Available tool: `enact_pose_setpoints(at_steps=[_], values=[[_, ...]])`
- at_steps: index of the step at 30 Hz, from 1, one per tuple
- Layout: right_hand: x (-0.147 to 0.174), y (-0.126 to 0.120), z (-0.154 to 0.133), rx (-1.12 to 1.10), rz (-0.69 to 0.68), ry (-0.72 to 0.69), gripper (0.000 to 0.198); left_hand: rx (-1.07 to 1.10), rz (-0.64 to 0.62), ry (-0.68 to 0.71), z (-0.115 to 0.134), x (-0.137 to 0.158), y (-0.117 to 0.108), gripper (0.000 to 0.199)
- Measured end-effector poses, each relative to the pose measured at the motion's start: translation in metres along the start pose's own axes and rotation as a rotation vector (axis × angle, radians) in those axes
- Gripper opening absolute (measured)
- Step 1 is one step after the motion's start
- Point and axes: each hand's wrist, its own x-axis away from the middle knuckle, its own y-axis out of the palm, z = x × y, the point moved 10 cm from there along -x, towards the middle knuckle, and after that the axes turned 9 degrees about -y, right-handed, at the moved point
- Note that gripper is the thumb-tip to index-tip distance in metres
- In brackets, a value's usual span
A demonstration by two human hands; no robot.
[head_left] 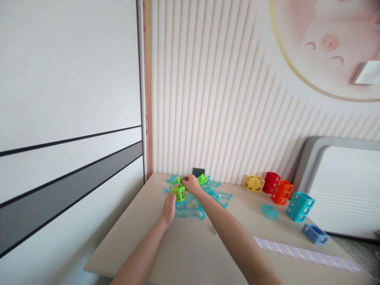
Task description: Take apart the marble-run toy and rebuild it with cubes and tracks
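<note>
- At the far left corner of the beige tabletop (190, 245), a bright green open-frame plastic cube (179, 193) sits between both hands, just above the clear blue pieces.
- Left hand (168, 207) reaches forward with fingers held together and curled against the near side of this green cube, touching it; I cannot tell how firm the grip is.
- Right hand (191, 184) lies just behind and to the right, fingers bent and pinching a second green frame piece (177, 181) at the cube's top edge.
- 1 more green open-frame cube (202, 179) rests just right of the right hand, apart from the others.
- Around and under the hands spreads a heap of transparent light-blue curved plastic track pieces (192, 208), reaching right toward the table's middle.
- A dark square block (198, 171) stands against the ribbed wall behind the heap.
- Farther right, well apart from the hands, stand a yellow frame cube (254, 183), a red frame cube (271, 182), an orange stack of frame cubes (282, 192) and a teal stack of frame cubes (300, 206).
- A clear blue round disc (269, 211) lies between the heap and the teal stack.
- A blue frame cube (315, 233) sits near the right edge, beside a row of pale lilac flat tiles (305, 255).
</note>
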Motion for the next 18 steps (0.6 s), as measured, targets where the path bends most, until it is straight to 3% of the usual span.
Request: enact_pose_setpoints(at_steps=[5, 9, 13, 18], values=[[-0.003, 0.003, 0.000, 0.018, 0.042, 0.063, 0.010, -0.129, -0.017, 0.087, 0.016, 0.004, 0.007, 0.029], [-0.005, 0.003, 0.005, 0.051, 0.032, 0.098, 0.023, -0.211, 0.031, 0.155, 0.028, 0.004, 0.003, 0.029], [-0.007, -0.013, 0.019, 0.124, 0.026, 0.114, 0.032, -0.294, 0.165, 0.194, 0.035, 0.000, -0.016, 0.027], [0.000, -0.030, 0.024, 0.266, -0.005, 0.039, 0.032, -0.475, 0.376, 0.141, 0.032, -0.010, -0.046, 0.023]])
